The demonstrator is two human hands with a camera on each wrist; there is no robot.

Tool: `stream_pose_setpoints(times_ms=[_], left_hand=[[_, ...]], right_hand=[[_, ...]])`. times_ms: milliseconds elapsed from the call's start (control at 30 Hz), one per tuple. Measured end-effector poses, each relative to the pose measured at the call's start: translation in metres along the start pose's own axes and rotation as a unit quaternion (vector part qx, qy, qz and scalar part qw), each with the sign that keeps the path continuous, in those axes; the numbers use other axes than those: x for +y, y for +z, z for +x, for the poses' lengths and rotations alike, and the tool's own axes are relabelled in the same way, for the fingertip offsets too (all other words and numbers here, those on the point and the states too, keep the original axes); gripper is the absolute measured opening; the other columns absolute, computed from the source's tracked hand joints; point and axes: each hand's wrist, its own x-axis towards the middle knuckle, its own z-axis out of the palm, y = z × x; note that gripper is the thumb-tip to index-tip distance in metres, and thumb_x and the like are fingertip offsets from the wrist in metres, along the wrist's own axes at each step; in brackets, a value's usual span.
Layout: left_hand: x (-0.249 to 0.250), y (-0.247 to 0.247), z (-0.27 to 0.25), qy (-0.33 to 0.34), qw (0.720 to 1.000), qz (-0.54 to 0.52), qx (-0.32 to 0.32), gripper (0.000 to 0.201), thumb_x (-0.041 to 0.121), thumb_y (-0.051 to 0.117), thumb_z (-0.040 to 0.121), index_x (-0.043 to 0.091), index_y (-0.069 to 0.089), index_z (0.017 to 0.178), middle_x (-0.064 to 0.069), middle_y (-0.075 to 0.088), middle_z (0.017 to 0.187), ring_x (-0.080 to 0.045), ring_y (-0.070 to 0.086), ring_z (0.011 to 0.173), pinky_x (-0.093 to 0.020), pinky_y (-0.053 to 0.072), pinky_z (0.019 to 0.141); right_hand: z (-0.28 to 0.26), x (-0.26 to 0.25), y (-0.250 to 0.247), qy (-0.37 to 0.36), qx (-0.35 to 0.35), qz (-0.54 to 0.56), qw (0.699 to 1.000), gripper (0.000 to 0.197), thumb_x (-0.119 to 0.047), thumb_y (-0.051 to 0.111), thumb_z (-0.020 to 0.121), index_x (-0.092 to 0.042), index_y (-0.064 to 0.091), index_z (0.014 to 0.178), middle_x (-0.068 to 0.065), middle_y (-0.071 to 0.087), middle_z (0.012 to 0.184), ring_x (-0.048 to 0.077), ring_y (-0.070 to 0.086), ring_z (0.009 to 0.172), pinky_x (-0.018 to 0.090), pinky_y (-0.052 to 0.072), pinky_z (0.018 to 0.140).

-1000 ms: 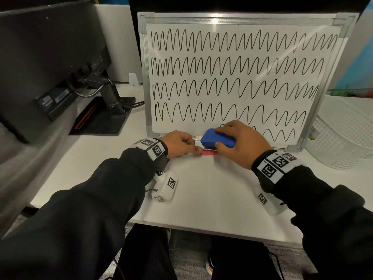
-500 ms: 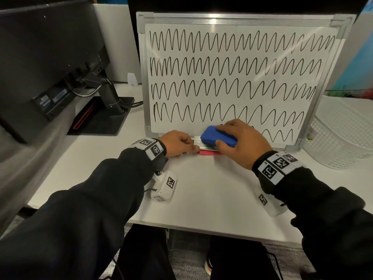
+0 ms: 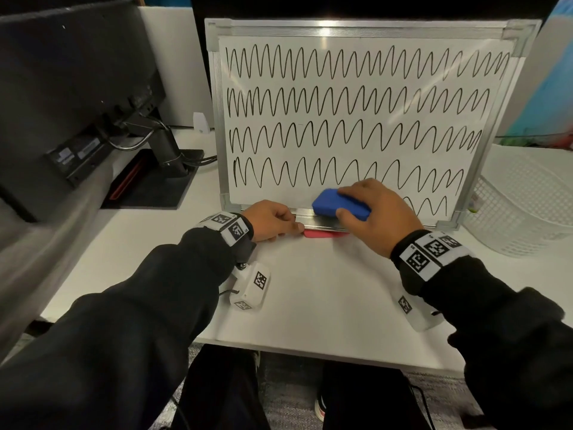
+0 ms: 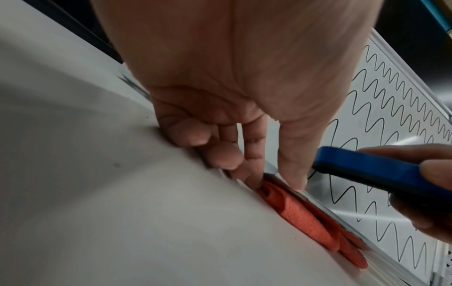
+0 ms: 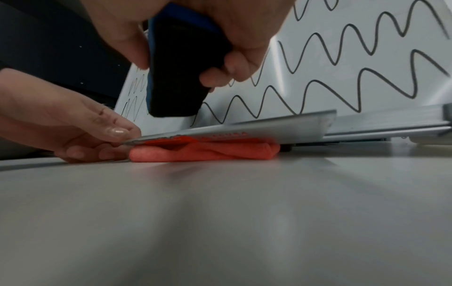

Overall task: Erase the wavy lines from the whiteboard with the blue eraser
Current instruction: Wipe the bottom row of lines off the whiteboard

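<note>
The whiteboard leans upright at the back of the desk, with rows of black wavy lines across it. In the bottom row, lines show only at the right. My right hand grips the blue eraser by its long sides, low on the board just above the metal tray. Its black felt faces the board. My left hand pinches the tray's left end, thumb on top and fingers curled beneath. A folded red cloth lies under the tray.
A black monitor on a stand fills the left. A white mesh basket sits right of the board. The white desk stretches in front of the board; its front edge is close to my body.
My right hand has lifted the eraser slightly up the board's lower edge. The left hand keeps its hold on the tray.
</note>
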Motion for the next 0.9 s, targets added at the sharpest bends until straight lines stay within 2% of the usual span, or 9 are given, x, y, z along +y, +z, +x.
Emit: stream_pose_setpoints(times_ms=[67,200,333,467,600,733,833,900], left_hand=[[-0.0002,-0.0001,0.0002,0.0,1.0,0.002,0.002,0.032,0.046,0.072,0.083,0.019,0.07,0.1,0.007,0.058,0.07,-0.007,0.05,0.058,-0.012,0.038,0.042],[-0.0006,0.0002,0.0005,0.0,1.0,-0.005,0.003,0.03,0.044,0.072,0.083,0.019,0.07,0.1,0.005,0.06,0.072,-0.008,0.051,0.059,-0.013,0.039,0.044],[-0.0015,0.0007,0.0003,-0.005,1.0,-0.011,0.005,0.031,0.044,0.072,0.083,0.02,0.07,0.102,0.006,0.06,0.074,-0.008,0.052,0.062,-0.014,0.039,0.045],[-0.0016,0.0012,0.0009,-0.005,1.0,-0.018,0.003,0.029,0.043,0.073,0.082,0.019,0.071,0.099,0.004,0.061,0.076,-0.008,0.051,0.059,-0.013,0.038,0.041],[-0.0031,0.0013,0.0014,-0.008,1.0,-0.021,0.004,0.03,0.044,0.074,0.082,0.02,0.071,0.099,0.005,0.061,0.074,-0.008,0.051,0.059,-0.013,0.038,0.041],[-0.0027,0.0012,0.0022,-0.009,1.0,-0.024,0.001,0.029,0.044,0.074,0.081,0.021,0.071,0.098,0.004,0.062,0.077,-0.009,0.051,0.061,-0.015,0.039,0.045],[-0.0027,0.0016,0.002,-0.011,1.0,-0.023,0.001,0.029,0.045,0.074,0.081,0.021,0.071,0.098,0.004,0.062,0.076,-0.009,0.052,0.06,-0.016,0.041,0.046],[-0.0019,0.0015,0.0015,-0.008,1.0,-0.018,0.004,0.029,0.044,0.074,0.082,0.02,0.07,0.098,0.005,0.061,0.074,-0.008,0.051,0.059,-0.014,0.04,0.043]], right_hand=[[-0.0011,0.0017,-0.0023,0.01,0.012,0.007,1.0,0.047,-0.045,0.055,0.089,-0.027,0.056,0.132,-0.006,0.051,0.123,0.011,0.049,0.098,0.027,0.041,0.083],[-0.0052,0.004,0.0005,0.005,-0.038,-0.015,0.999,0.047,-0.046,0.055,0.088,-0.029,0.056,0.132,-0.007,0.053,0.122,0.011,0.05,0.098,0.026,0.042,0.082],[-0.0044,0.0061,-0.0044,0.012,0.031,0.021,0.999,0.047,-0.043,0.057,0.089,-0.025,0.056,0.132,-0.007,0.052,0.122,0.008,0.048,0.098,0.023,0.038,0.084],[-0.0059,0.0051,0.0,0.006,-0.032,0.001,0.999,0.048,-0.045,0.056,0.088,-0.027,0.056,0.133,-0.006,0.052,0.123,0.013,0.053,0.103,0.028,0.043,0.086],[-0.0051,0.0057,-0.0033,0.013,0.034,0.026,0.999,0.046,-0.042,0.057,0.09,-0.025,0.056,0.133,-0.006,0.052,0.123,0.009,0.049,0.099,0.024,0.038,0.084],[-0.007,0.0073,-0.0034,0.018,-0.012,0.011,1.0,0.046,-0.043,0.057,0.089,-0.027,0.057,0.132,-0.006,0.054,0.124,0.011,0.052,0.102,0.024,0.039,0.083],[-0.0067,0.0076,-0.0043,0.009,0.032,0.018,0.999,0.046,-0.043,0.057,0.089,-0.025,0.057,0.131,-0.007,0.053,0.123,0.01,0.051,0.099,0.024,0.039,0.083],[-0.0065,0.0091,-0.005,0.009,0.036,0.02,0.999,0.047,-0.043,0.057,0.09,-0.025,0.056,0.133,-0.007,0.052,0.124,0.009,0.049,0.099,0.024,0.039,0.084]])
